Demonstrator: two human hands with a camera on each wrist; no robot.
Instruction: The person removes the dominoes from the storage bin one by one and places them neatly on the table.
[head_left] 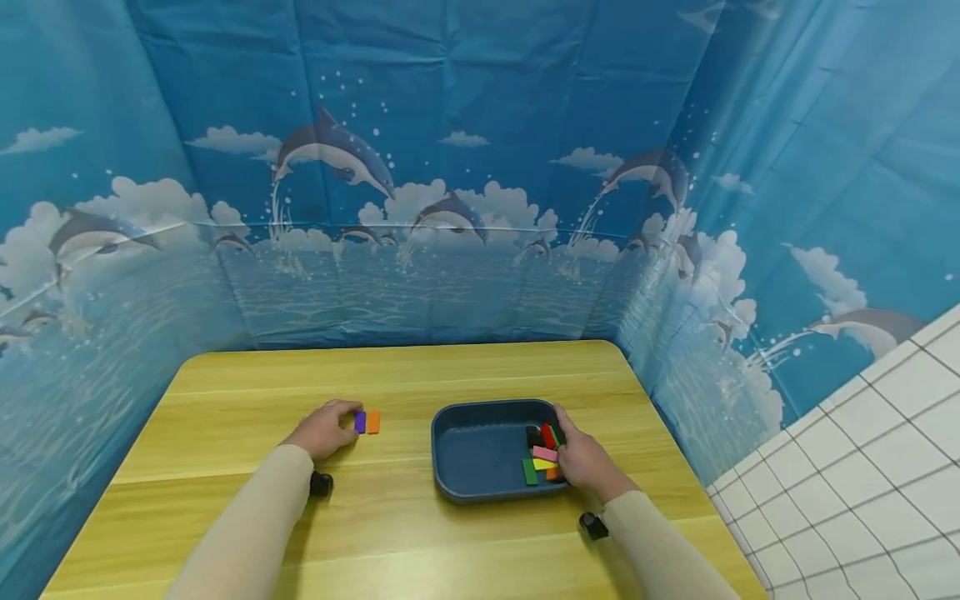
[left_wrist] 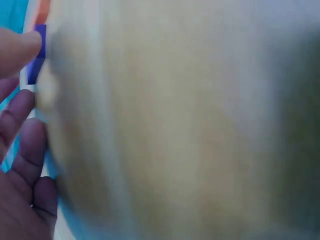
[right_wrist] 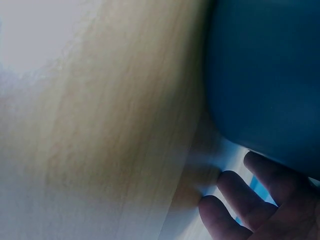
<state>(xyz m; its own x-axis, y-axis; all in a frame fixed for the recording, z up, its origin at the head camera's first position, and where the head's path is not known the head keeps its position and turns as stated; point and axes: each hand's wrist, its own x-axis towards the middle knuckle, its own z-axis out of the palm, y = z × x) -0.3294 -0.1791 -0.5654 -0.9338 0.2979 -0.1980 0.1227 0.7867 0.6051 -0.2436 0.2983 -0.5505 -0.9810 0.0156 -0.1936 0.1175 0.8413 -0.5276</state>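
Dolphin-printed curtains [head_left: 465,283] surround a yellow wooden table [head_left: 405,542], where the left hand [head_left: 324,428] pinches a purple block [head_left: 361,422] beside an orange block [head_left: 373,422] and the right hand [head_left: 588,458] grips the right end of a blue tray [head_left: 476,458] holding coloured blocks [head_left: 545,453].

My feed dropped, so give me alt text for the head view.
A person's left hand pinches a purple block beside an orange block on a wooden table. The right hand holds the right end of a dark blue tray containing colored blocks. Dolphin-print curtains hang behind.
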